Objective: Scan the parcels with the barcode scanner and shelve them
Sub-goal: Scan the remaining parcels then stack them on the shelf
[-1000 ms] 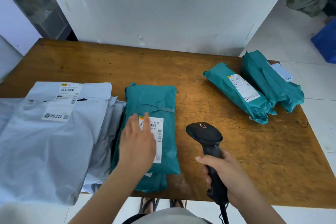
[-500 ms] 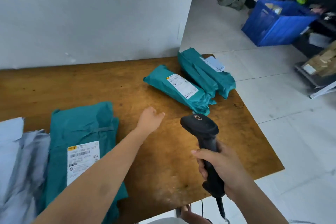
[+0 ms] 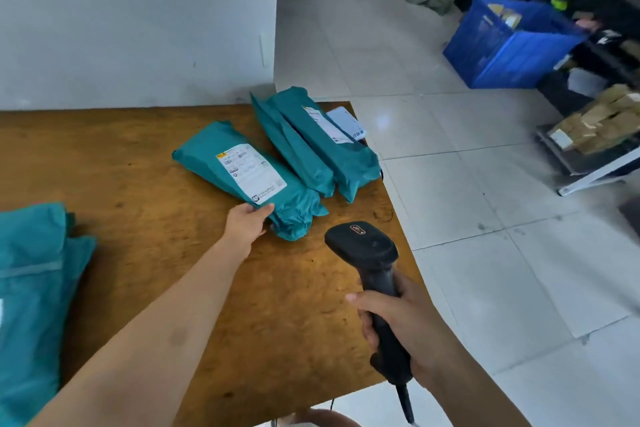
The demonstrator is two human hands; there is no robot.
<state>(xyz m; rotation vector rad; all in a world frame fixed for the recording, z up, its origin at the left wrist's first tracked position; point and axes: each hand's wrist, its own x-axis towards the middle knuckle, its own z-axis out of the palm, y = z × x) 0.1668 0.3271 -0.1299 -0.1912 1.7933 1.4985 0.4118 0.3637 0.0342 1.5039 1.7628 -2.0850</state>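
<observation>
A teal parcel (image 3: 202, 156) with a white barcode label lies slanted on the wooden table (image 3: 138, 166). My left hand (image 3: 246, 224) reaches across and grips its near edge, thumb against the wrapping. My right hand (image 3: 398, 322) holds a black barcode scanner (image 3: 363, 246) by the handle, its head raised over the table's right side and pointing toward the parcel. Two more teal parcels (image 3: 294, 149) (image 3: 349, 166) lie side by side just beyond it at the table's far right corner.
Another teal parcel (image 3: 31, 270) lies at the left edge of view. A grey wall panel (image 3: 138, 28) stands behind the table. On the tiled floor to the right are a blue crate (image 3: 509, 42) and dark shelving holding cardboard boxes (image 3: 602, 121).
My view swung right. My left hand left the teal parcel on the left, crossed the table and took hold of the labelled parcel's edge. The scanner stayed in my right hand.
</observation>
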